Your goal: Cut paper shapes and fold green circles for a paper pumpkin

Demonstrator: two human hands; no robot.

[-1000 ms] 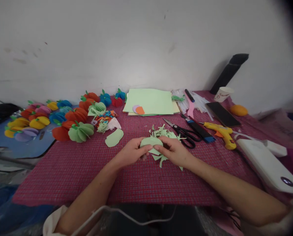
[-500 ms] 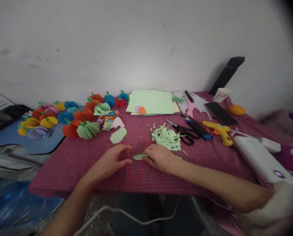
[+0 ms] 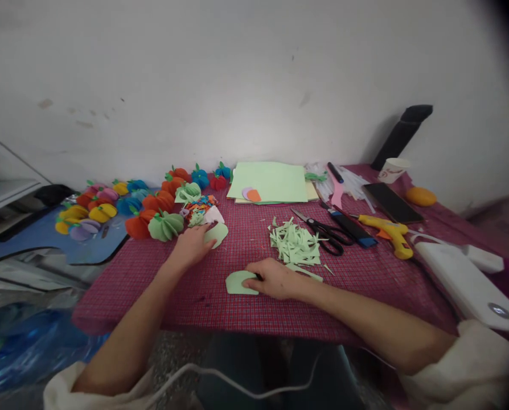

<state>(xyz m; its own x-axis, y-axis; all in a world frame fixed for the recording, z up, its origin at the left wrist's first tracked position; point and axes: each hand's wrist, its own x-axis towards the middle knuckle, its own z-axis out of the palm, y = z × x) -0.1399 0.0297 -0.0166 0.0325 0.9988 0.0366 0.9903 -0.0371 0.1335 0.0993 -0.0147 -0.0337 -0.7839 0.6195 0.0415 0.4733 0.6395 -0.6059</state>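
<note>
My left hand (image 3: pixel 191 246) has its thumb and fingers closed at the left edge of a light green paper cutout (image 3: pixel 217 234) with a rounded outline. Near the front of the table, my right hand (image 3: pixel 275 278) pinches a second light green paper cutout (image 3: pixel 237 283) by its right side, the rest of it facing left. Just beyond the right hand sits a heap of thin green paper scraps (image 3: pixel 296 242), and a longer green strip (image 3: pixel 306 273) lies beside the wrist. Black-handled scissors (image 3: pixel 325 232) rest to the right of the heap.
Colourful paper pumpkins (image 3: pixel 165 225) fill the left side. Green paper sheets (image 3: pixel 268 181) are stacked at the back. On the right are a yellow glue gun (image 3: pixel 386 228), a blue-and-black cutter (image 3: pixel 352 228), a dark phone (image 3: pixel 391 202), a paper cup (image 3: pixel 393 169) and a white device (image 3: pixel 468 285).
My left hand has moved forward to the rounded green cutout and closed on its edge. The cutout in my right hand now shows more of its face and sits slightly nearer me.
</note>
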